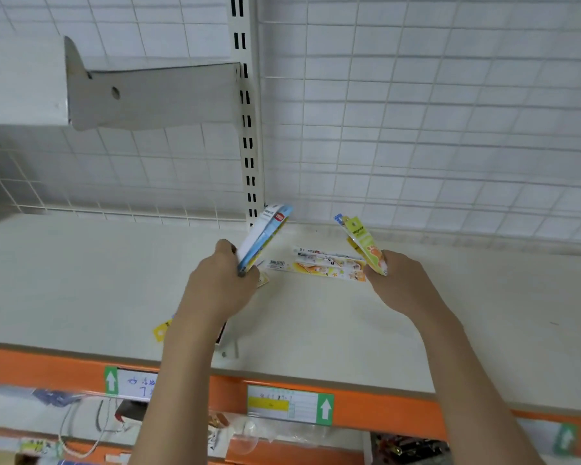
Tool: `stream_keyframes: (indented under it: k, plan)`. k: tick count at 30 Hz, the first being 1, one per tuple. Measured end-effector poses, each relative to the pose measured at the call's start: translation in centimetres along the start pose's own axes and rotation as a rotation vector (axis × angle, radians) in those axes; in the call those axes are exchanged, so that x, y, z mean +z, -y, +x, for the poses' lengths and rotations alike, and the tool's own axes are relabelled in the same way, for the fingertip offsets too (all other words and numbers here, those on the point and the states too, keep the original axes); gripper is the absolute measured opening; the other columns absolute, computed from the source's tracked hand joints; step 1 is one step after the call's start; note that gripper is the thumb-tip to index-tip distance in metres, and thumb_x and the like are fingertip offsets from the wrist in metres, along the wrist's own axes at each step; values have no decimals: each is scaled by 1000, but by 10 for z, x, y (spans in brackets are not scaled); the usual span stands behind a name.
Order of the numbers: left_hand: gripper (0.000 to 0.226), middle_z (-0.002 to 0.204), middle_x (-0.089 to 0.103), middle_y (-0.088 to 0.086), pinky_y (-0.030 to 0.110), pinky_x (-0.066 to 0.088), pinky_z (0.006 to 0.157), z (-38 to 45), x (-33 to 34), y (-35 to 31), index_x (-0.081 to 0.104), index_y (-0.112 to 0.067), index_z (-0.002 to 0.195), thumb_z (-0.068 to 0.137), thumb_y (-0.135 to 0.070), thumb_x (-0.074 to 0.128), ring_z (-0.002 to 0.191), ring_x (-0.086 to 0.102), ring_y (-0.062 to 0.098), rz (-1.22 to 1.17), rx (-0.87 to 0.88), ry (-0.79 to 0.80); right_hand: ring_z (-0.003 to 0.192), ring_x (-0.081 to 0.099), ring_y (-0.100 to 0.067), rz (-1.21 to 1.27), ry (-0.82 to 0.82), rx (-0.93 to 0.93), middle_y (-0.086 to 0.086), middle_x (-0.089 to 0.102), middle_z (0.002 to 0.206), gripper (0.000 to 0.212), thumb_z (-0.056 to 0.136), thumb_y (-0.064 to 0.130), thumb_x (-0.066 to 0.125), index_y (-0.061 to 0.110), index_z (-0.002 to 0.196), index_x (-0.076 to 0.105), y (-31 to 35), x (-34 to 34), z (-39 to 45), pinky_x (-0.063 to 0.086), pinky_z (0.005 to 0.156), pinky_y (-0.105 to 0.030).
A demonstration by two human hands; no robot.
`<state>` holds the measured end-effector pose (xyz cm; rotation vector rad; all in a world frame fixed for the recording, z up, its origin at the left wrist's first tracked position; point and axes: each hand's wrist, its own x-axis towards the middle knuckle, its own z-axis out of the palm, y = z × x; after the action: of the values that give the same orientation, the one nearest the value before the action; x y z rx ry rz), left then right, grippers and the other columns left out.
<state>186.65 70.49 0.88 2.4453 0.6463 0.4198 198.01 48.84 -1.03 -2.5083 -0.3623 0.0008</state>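
Far left, up top, a white metal shelf bracket (pixel 148 95) sticks out from the slotted white upright post (pixel 247 129), with a white wire grid panel (pixel 450 112) behind everything. Below is the cream shelf board (pixel 81 280), and its orange front rail (pixel 383 407) carries paper price labels with green arrows (pixel 291 404). A small yellow tag (pixel 161 331) pokes out from under the left forearm.

The left hand (pixel 222 283) is over the middle of the shelf. Its fingers are curled tight round the bottom end of a thin stack of blue-and-white flat blister packs (pixel 265 236), held on edge, tilted toward the post and clear of the board.

Just right of that, a couple of long white-and-orange flat packs (pixel 329 265) lie flat on the shelf between the two hands. As far as I can tell, neither hand touches them.

Then the right hand (pixel 403 283), fingers pinching the lower end of a yellow-green flat carded pack (pixel 363 243) with an orange paw print on it. It's also lifted, with its top leaning left.

My read: this is the gathering or sorting step, with both hands loaded and the loose ones not picked up yet. Next move probably needs a free hand, so either slip the yellow-green pack into the left stack or set something down. The flat ones sit flush on the board, so they'll likely need a slide or a fingertip under an edge.
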Motion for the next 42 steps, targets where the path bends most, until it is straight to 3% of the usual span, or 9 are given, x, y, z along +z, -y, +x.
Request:
stream_keyframes:
  k: [3,8,17,22,27,33,37,40,42]
  plan:
    - [28,66,42,0,29,30,50,-2,-12,13,42,-7,91,88,-29,58,60,44,20,-2,-42,-39,83,56,-32,-60,29,-14,-5,58,80,24,90,27,52,18,69,46,13,16,14,38,65,-31]
    - [35,62,39,3,26,25,47,-6,-29,38,32,-13,64,89,-21,55,55,36,17,73,-148,-127,99,60,-32,-192,70,-107,-9,65,101,17,88,24,52,16,98,62,38,53,29,37,67,-29]
    - [28,62,41,3,26,27,47,-15,-33,56,39,-9,70,90,-21,54,55,38,15,76,-196,-118,97,63,-30,-397,13,-220,-9,65,104,23,90,19,49,14,110,59,47,64,22,38,67,-29]
    - [29,63,44,3,26,29,47,-11,-29,55,39,-13,65,88,-21,54,58,42,20,102,-209,-91,90,61,-34,-265,-57,-180,-10,64,88,7,88,19,50,16,83,55,48,39,8,34,62,-29]
    - [38,60,48,4,25,36,50,2,-20,40,41,-13,59,78,-37,65,61,50,28,66,-208,6,77,53,-34,-133,-66,-135,-3,50,68,32,90,26,50,16,62,40,42,20,1,36,62,-31]
    - [43,81,54,5,28,41,61,26,5,30,52,-11,85,78,-52,64,77,57,28,168,-257,46,82,61,-29,-46,-55,-94,-2,66,79,19,87,36,58,17,83,55,35,15,-9,49,77,-37]
    - [30,86,53,4,28,38,61,28,14,30,55,-11,95,84,-39,60,76,52,25,241,-281,93,83,52,-31,-35,-16,-41,3,50,68,25,86,19,53,24,68,35,24,15,-12,38,64,-31]
    - [15,87,52,4,28,38,63,27,12,28,52,-12,93,86,-24,55,76,50,24,296,-260,79,81,53,-32,25,-25,-9,-3,54,76,13,85,17,55,20,87,42,18,12,-13,39,62,-34]
    - [9,82,52,5,27,38,62,24,9,27,51,-11,90,84,-17,53,74,50,25,300,-243,62,83,56,-33,77,-39,16,-7,58,86,23,85,16,57,17,104,44,15,9,-13,43,67,-36]
